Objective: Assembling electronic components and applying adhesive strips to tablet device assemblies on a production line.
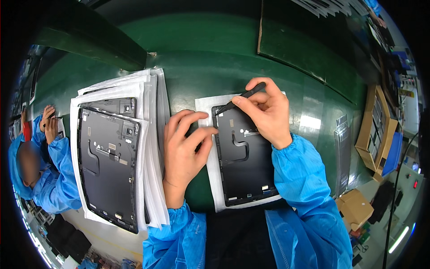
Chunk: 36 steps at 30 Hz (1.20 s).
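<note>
On the bench (201, 58) a tablet back cover (244, 166) lies on a sheet (214, 179) at centre. Left of it sits a stack of covers (107, 166) interleaved with sheets. Cardboard boxes (376, 130) stand far right.

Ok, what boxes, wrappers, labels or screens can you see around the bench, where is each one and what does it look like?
Cardboard tray: right edge of the bench, brown, open, rectangular, dark parts inside.
Small cardboard box: lower right, below the bench, brown, closed.
White sheets: left of the left hand, stacked between dark back covers.
White sheet: under the dark cover that the right hand works on.
Screens: none that can be made out.
</note>
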{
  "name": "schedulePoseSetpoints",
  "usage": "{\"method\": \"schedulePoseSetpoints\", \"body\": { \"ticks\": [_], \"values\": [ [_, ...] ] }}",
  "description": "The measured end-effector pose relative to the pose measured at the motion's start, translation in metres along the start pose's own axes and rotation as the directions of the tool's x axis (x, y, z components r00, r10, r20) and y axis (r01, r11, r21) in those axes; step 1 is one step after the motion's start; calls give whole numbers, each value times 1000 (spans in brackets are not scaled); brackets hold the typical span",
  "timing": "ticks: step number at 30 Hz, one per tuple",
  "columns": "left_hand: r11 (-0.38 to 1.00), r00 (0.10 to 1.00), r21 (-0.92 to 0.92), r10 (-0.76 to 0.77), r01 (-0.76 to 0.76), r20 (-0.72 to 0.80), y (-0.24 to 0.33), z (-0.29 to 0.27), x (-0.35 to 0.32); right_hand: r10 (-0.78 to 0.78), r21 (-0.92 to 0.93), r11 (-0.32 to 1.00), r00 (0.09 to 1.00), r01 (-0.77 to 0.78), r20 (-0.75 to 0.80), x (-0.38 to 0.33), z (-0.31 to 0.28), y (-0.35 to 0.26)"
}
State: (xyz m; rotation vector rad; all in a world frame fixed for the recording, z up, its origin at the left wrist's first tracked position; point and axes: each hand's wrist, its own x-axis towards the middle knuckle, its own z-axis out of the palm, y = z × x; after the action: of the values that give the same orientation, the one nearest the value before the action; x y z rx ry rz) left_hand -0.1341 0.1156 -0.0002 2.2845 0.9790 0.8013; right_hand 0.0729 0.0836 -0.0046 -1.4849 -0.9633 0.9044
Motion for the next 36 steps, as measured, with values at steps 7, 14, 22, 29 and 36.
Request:
{"method": "schedulePoseSetpoints", "body": {
  "ticks": [7,14,22,29,36],
  "values": [
    [988,988,-80,-135,129,-76,5,4,1,96,116,989,995,-91,-30,1,-3,-14],
    [986,990,121,-105,115,-89,16,16,11,9,145,989,1000,-8,-5,2,-7,-2],
    [938,975,276,-176,208,-138,29,31,21,7,180,984,1000,-2,-30,3,-6,-2],
    [938,984,303,-138,167,-114,37,25,8,-3,227,974,1000,9,-27,3,-6,-5],
    [786,830,339,-557,517,26,83,-15,-65,-15,225,974,1000,19,-16,2,-9,-1]
  ]
}}
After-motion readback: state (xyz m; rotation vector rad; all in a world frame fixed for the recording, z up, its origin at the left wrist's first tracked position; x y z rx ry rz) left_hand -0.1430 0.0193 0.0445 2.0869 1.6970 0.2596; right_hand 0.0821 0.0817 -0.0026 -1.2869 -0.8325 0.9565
